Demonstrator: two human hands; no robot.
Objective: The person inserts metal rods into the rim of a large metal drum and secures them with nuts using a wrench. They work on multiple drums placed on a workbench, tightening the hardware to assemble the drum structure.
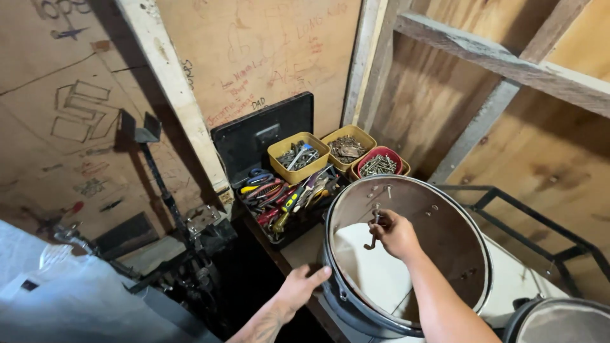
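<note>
**Metal-rimmed drum shell being worked on from inside**

Head view: Dark and metal-rimmed, the drum shell [406, 254] is lying tilted on a pale work surface [508, 279] in a plywood-walled corner. The right hand [395, 234] is reaching down inside the shell, fingers closing around a small L-shaped metal key [373, 234] held against the inner wall. The left hand [302, 286] is resting on the shell's outer rim at the near left, thumb hooking over the edge and fingers spreading loosely, holding nothing else. Behind the shell, an open black toolbox [279, 190] is showing pliers and screwdrivers with coloured handles. Two yellow tubs [298, 155] and a red tub [380, 164] of screws and bolts are sitting just beyond the toolbox.
</note>
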